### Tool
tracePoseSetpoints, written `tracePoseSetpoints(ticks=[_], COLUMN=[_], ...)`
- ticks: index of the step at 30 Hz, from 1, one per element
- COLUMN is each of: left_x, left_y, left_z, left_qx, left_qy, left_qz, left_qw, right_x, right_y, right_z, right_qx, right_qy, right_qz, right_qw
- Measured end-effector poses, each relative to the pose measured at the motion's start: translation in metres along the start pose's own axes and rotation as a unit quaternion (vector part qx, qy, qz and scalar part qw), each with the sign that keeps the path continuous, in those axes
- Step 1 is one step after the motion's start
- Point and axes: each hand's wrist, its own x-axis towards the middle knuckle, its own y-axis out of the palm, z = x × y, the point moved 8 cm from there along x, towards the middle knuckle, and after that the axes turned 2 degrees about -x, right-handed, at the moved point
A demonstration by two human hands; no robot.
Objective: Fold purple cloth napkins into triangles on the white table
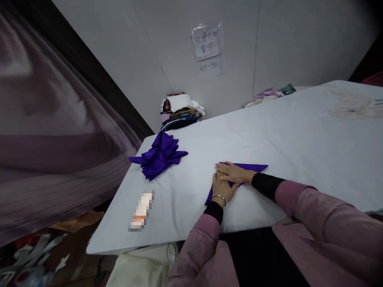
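A purple cloth napkin (251,166), folded into a triangle, lies flat on the white-covered table (197,215). My left hand (224,189), with a silver bracelet at the wrist, presses down on it with the fingers stretched out. Across the left fingers and the cloth lies my right hand (233,173), flat and likewise open. Part of the napkin's middle is hidden beneath both hands. To the left, a crumpled heap of purple cloth (161,155) rests near the table's far left corner.
A pixelated, pale oblong object (142,211) sits toward the left edge. Behind the table, a stack of folded clothes (181,109) stands against the wall, with more fabric (269,95) to its right. A paper sign (208,48) hangs above. A sheer curtain (60,131) borders the left side.
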Motion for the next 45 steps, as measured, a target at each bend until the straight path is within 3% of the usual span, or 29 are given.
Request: tracePoseSetpoints(ticks=[8, 13, 25, 29, 32, 37, 42, 45], left_x=[-0.012, -0.046, -0.136, -0.149, -0.137, -0.083, -0.022, -0.008], left_y=[0.002, -0.003, -0.017, -0.028, -0.040, -0.046, -0.030, -0.015], left_z=[0.008, 0.031, 0.070, 0.088, 0.077, 0.032, 0.018, 0.018], left_qx=[-0.005, 0.017, 0.093, 0.096, 0.074, -0.014, -0.074, -0.066], left_qy=[-0.020, -0.062, -0.090, -0.132, -0.101, 0.014, -0.002, -0.015], left_qz=[0.026, 0.043, 0.047, 0.035, 0.010, 0.006, 0.003, 0.003], left_qw=[0.999, 0.997, 0.991, 0.986, 0.992, 1.000, 0.997, 0.998], right_x=[-0.001, -0.001, -0.001, 0.001, 0.002, 0.002, 0.003, 0.005], right_y=[0.008, 0.012, 0.016, 0.016, 0.015, 0.012, 0.011, 0.011], right_z=[-0.012, -0.013, -0.017, -0.017, -0.016, -0.011, -0.010, -0.013], right_qx=[-0.014, -0.048, -0.049, -0.053, -0.060, -0.066, -0.054, -0.029], right_qy=[0.005, -0.011, -0.024, -0.025, -0.022, -0.012, -0.013, -0.012], right_qz=[-0.022, -0.045, -0.060, -0.064, -0.063, -0.041, -0.034, -0.029], right_qw=[1.000, 0.998, 0.997, 0.996, 0.996, 0.997, 0.998, 0.999])
